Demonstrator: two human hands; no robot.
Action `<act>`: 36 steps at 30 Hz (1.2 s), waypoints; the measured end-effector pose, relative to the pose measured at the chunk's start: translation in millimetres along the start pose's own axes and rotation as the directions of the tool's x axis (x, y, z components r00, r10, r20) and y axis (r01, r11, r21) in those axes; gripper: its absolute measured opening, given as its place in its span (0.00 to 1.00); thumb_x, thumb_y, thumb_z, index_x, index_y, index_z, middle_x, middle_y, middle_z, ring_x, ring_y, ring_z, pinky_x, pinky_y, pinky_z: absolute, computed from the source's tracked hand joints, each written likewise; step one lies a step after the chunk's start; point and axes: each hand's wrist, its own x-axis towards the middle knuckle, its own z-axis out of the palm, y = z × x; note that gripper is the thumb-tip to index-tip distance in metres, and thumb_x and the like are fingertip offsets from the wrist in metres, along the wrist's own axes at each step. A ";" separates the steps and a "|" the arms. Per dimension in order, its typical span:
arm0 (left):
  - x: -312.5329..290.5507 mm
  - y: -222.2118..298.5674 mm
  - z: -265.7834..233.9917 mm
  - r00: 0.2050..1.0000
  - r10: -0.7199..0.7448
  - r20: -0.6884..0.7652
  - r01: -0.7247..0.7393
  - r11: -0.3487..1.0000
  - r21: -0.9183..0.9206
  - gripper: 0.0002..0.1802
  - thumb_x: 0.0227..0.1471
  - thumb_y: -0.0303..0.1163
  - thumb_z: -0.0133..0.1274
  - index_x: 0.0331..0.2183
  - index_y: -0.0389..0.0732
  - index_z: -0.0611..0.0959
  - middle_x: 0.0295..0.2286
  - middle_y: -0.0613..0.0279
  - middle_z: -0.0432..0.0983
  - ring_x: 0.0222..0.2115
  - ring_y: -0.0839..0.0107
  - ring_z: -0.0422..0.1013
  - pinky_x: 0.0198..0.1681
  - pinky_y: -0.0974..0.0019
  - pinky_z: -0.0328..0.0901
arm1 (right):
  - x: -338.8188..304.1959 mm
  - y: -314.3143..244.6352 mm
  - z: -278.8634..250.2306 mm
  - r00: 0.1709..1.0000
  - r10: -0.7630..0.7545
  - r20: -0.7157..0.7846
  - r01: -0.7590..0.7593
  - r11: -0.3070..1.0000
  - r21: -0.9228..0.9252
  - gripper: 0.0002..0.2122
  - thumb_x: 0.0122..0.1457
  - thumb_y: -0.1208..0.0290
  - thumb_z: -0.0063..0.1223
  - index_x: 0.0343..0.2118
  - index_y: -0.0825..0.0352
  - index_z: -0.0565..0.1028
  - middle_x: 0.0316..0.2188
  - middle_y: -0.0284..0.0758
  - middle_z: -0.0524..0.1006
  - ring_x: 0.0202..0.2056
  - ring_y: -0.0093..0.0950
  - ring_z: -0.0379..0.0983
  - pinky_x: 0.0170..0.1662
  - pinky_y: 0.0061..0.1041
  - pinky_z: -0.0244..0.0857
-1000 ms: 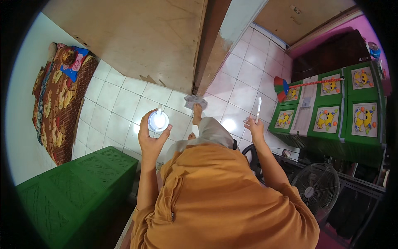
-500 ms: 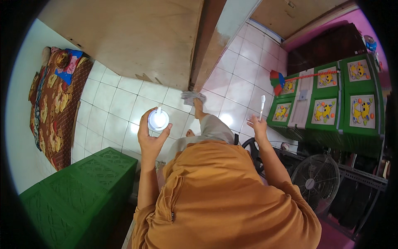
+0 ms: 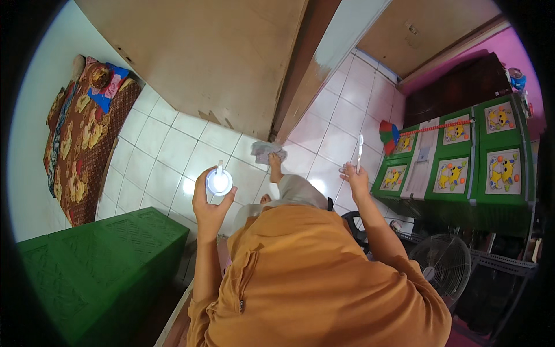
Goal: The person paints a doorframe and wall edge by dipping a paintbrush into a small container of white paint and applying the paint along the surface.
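My left hand (image 3: 211,209) is curled round a small round white cup (image 3: 219,185), thumb on one side and fingers on the other. A short white piece stands up at the cup's far edge; whether it is a handle or something in the cup I cannot tell. The cup's inside is washed out by glare. Out to the right, my right hand (image 3: 355,178) grips a slim white stick (image 3: 360,151) with a slightly wider tip, pointing upward. Its exact kind is too small to make out. The two hands are well apart.
A grey cloth (image 3: 267,152) lies under my foot on the white tiles, by a brown door (image 3: 202,58). Green cabinets stand left (image 3: 104,260) and right (image 3: 425,196), the right one with cartoon pictures. A fan (image 3: 442,266) is at lower right, a patterned mattress (image 3: 92,139) far left.
The view has tilted a little, so the room and both hands sit slightly lower in the picture. Both hands keep hold of the cup and the stick.
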 end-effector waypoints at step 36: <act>-76.0 274.0 428.9 0.995 -0.103 -0.014 0.100 0.987 -0.128 0.34 0.49 0.24 0.71 0.57 0.34 0.76 0.47 0.57 0.77 0.48 0.68 0.75 0.56 0.63 0.68 | 186.0 -145.9 -350.7 0.915 -0.301 0.269 0.399 0.778 -0.486 0.24 0.67 0.49 0.60 0.27 0.69 0.71 0.18 0.39 0.72 0.20 0.29 0.65 0.26 0.37 0.61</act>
